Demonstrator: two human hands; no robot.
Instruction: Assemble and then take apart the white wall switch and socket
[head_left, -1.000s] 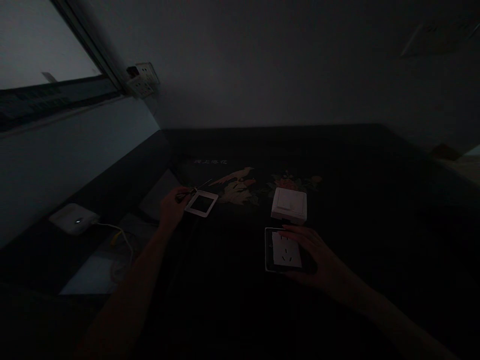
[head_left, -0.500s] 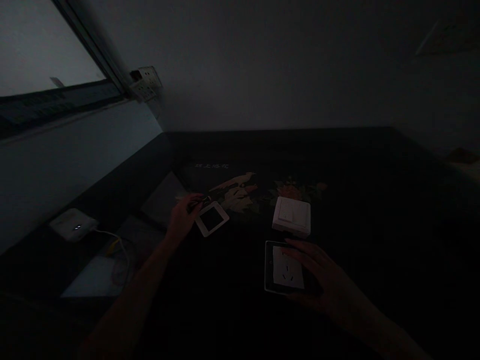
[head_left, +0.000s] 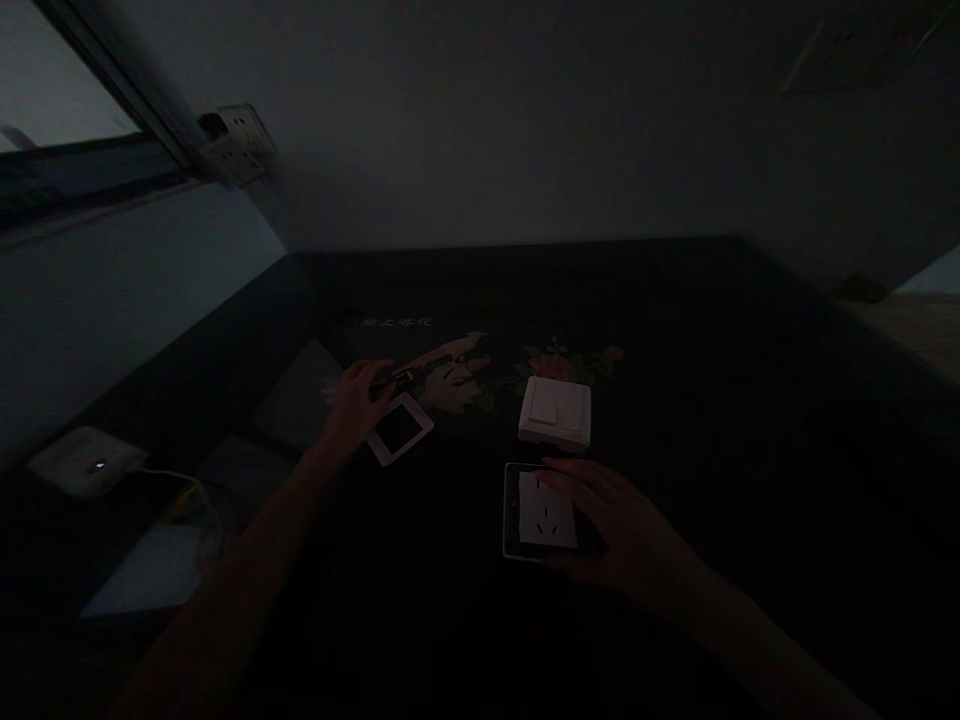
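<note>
Four Chinese characters (head_left: 397, 323) mark the table (head_left: 420, 560), right fingers (head_left: 581, 489) gripping a socket (head_left: 546, 522), left fingers (head_left: 366, 373) a dark tool (head_left: 403, 378).

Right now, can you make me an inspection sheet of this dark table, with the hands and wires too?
Surface: dark table with a bird-and-flower print.
Main things: socket; white switch just beyond it; square white frame by the left hand.
Clutter: white box with a small light; pale sheet.
Hands: left hand holds a small dark item, too dim to identify; right hand grips the socket.
Cables: white cable from the white box.
Surroundings: wall with outlets; dim light.
</note>
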